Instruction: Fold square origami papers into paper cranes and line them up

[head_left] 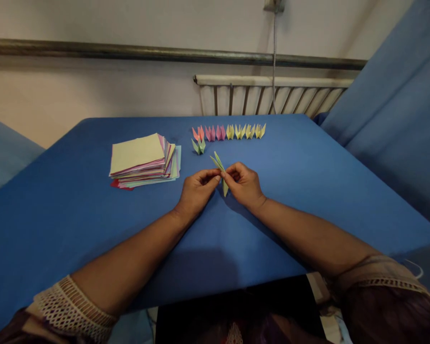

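A pale green piece of folded origami paper (225, 188) is held upright over the table's middle, its two narrow points rising above my fingers and one tip hanging below. My left hand (198, 192) pinches its left side between thumb and fingers. From the right, my right hand (246, 185) pinches the same paper, thumb and fingers closed on its centre. The fingertips hide part of the folds. Just beyond my hands stands a green paper crane (198, 146). Behind it runs a row of finished-looking cranes: an orange-pink crane (198, 133), pink ones (215, 133) and several yellow ones (245, 132).
A thick stack of coloured paper sheets (138, 155) lies left of my hands, a yellow sheet on top. The blue-covered table (290, 191) ends near my lap. Behind it are a radiator (265, 93) and a wall pipe (129, 50). A blue curtain (390, 86) hangs at right.
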`<state>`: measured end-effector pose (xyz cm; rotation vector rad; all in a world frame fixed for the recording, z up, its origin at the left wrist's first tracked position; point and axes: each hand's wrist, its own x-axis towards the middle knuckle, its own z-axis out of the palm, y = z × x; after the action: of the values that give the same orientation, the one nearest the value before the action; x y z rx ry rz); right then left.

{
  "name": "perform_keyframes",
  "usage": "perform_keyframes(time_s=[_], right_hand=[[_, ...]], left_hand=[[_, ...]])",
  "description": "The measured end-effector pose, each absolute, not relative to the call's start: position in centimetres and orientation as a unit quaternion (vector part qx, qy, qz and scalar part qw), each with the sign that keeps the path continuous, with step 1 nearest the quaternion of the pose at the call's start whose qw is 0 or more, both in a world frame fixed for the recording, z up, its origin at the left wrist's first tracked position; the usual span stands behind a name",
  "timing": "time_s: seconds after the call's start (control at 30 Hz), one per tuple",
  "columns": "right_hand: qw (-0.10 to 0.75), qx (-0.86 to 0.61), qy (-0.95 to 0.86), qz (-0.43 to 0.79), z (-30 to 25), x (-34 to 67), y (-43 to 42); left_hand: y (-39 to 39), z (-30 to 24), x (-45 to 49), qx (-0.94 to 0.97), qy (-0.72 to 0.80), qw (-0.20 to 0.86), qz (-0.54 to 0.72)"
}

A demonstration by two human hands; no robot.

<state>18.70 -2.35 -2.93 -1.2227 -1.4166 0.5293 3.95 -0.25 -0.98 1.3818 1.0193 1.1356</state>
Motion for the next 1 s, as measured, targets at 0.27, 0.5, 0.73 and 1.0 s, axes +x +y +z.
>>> perform_keyframes(time_s=[0.27,0.5,0.73,1.0], right_hand=[[0.408,-0.523,-0.748,0.026,-1.3,18.6,-3.5],[0.516,-0.487,-0.681,0.179,-2.0,18.5,-3.3],[0.592,-0.461,-0.491,0.442,-3.5,18.2,-1.5],[0.588,-0.49,-0.584,0.27,-2.1,18.4,-2.7]], left_hand=[[-0.9,-0.3,4.5,0.486,0.4,0.601,0.492],[0.0,-0.2,3.8,0.42,0.41,0.645,0.489],[0.5,-0.6,3.5,0.424,0.406,0.655,0.475],[0.1,-0.3,3.7,0.419,0.399,0.651,0.491]])
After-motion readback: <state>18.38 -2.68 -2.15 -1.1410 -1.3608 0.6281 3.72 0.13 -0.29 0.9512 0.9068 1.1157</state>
